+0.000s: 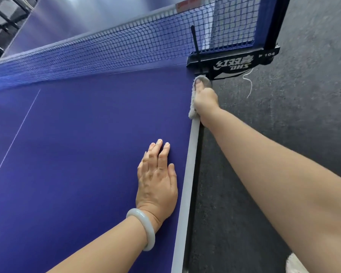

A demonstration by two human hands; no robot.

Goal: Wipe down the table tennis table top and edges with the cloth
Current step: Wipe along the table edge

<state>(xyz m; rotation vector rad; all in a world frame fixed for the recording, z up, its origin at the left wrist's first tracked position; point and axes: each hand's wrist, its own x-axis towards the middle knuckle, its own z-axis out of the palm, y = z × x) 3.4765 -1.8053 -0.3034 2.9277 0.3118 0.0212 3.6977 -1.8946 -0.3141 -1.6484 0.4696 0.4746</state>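
The fingers of our right hand (205, 99) pinch a pale fluffy cloth (192, 109) over the blue table tennis table's (87, 154) grey side edge (187, 174), just short of the black net clamp (234, 63); we should press firmly, wiping back toward our flat, relaxed left hand (158, 180).

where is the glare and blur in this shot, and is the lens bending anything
Head view: pale glare washes the far table top beyond the net; the net's left end smears into blur; the wide lens bows the net's tape and swells the right forearm; the right hand on the cloth and the flat left hand look fairly sharp.
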